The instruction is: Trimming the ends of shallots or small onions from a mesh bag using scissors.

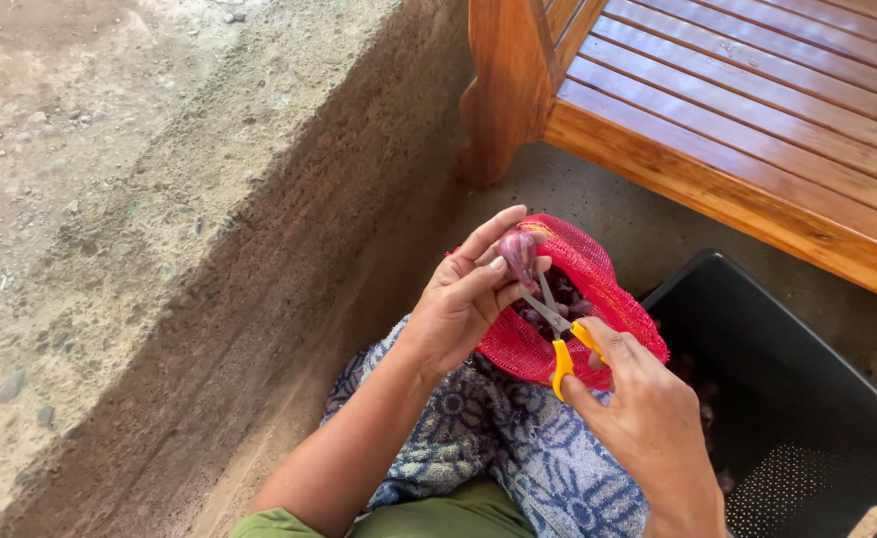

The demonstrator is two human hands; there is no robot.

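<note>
Red mesh bag [598, 284] rests on my lap, shallots inside. My left hand [463, 304] pinches a purple shallot [516, 251] just above it; my right hand [648, 413] grips yellow-handled scissors [558, 329], blades at the bulb. A black crate [807, 399] sits beside me.

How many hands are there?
2. The left hand pinches a small purple bulb above the red mesh bag; the right hand holds yellow-handled scissors against it.
</note>
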